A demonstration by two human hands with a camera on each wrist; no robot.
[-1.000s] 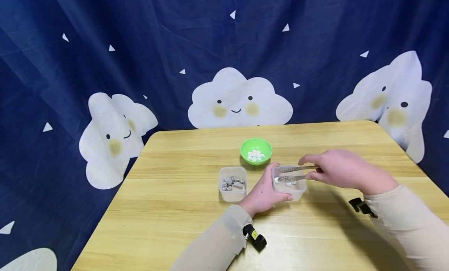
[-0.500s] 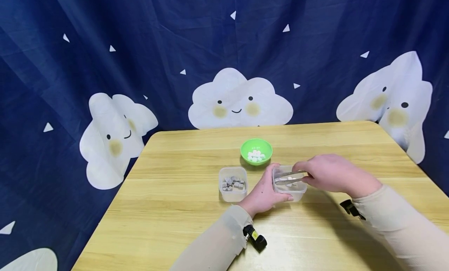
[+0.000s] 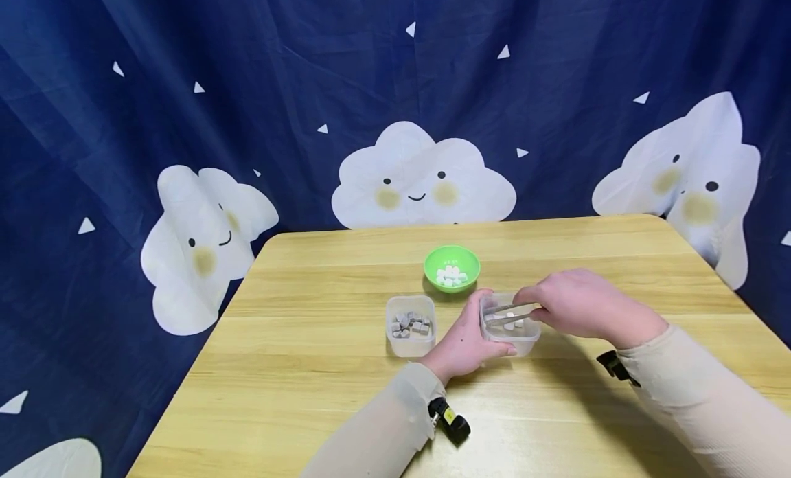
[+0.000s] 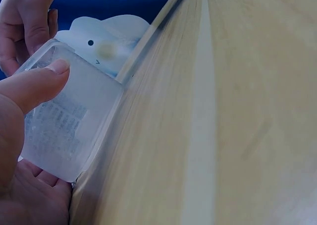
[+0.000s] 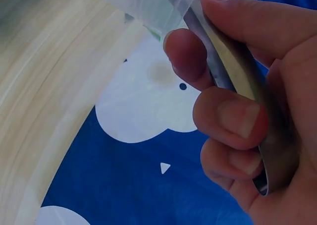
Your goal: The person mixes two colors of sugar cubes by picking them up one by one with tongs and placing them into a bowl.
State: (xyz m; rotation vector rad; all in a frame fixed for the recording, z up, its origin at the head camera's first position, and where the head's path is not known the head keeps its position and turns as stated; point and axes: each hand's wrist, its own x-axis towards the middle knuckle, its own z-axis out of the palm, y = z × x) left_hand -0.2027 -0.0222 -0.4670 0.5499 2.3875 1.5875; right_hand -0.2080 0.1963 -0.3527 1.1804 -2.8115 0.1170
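My left hand (image 3: 465, 337) grips a clear square plastic container (image 3: 524, 345) from its left side, thumb along the near wall. In the left wrist view, the thumb presses against the frosted wall of this container (image 4: 84, 101). My right hand (image 3: 581, 305) holds metal tongs (image 5: 225, 61), fingers curled round the arms. The tips of the tongs reach down into the container, around several small white cubes (image 3: 510, 323). Whether a cube is pinched between the tips is too small to tell.
A second plastic container (image 3: 410, 349) with several grey cubes (image 3: 411, 324) stands left of my left hand. Behind the containers sits a green bowl (image 3: 437, 262) holding several white cubes (image 3: 451, 277). A blue cloud-print curtain (image 3: 296, 66) hangs beyond the wooden table (image 3: 296, 368).
My right hand has moved left and lowered the tongs into the container, and the gap between the tips has narrowed. My left hand and the containers have stayed in place.
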